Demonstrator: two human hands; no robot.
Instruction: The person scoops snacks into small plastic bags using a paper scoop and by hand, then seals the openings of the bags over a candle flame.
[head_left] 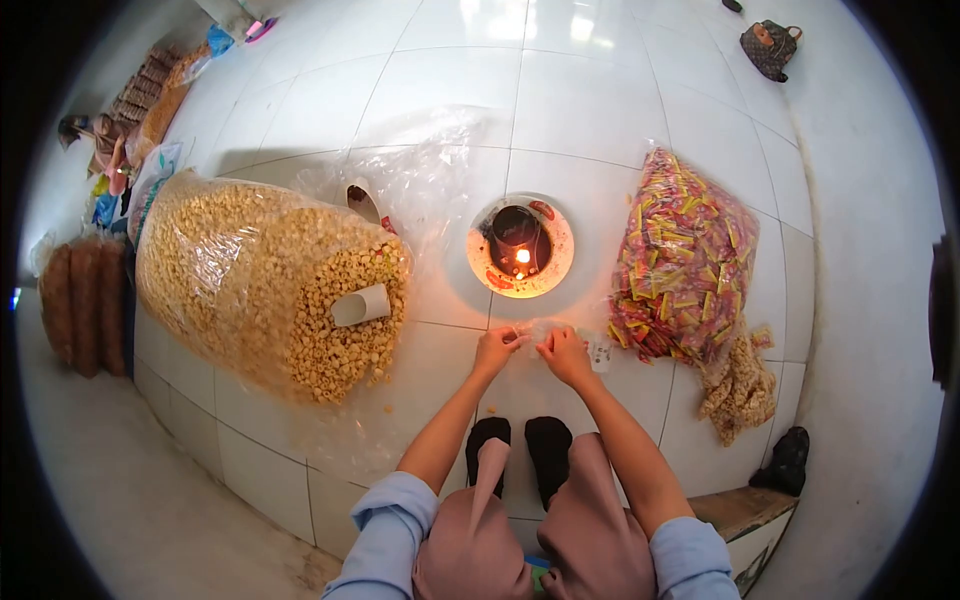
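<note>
My left hand (499, 348) and my right hand (565, 353) are close together over the floor, fingers pinched on a small clear plastic bag (541, 328) stretched between them. Some printed clear plastic (599, 353) lies just right of my right hand. Beyond my hands stands a round plate (480, 268) with a dark cup-shaped piece and a small burning flame (522, 257) in it. On the left, a big clear sack of popcorn (230, 270) lies on its side, its mouth facing me, with a white scoop (362, 306) resting on the popcorn.
To the right lies a bag of red and yellow packets (685, 260), with a bag of filled small packs (740, 390) against it. A paper cup (362, 201) lies behind the popcorn. Brown packs (85, 305) are at far left, a handbag (770, 50) at the back right.
</note>
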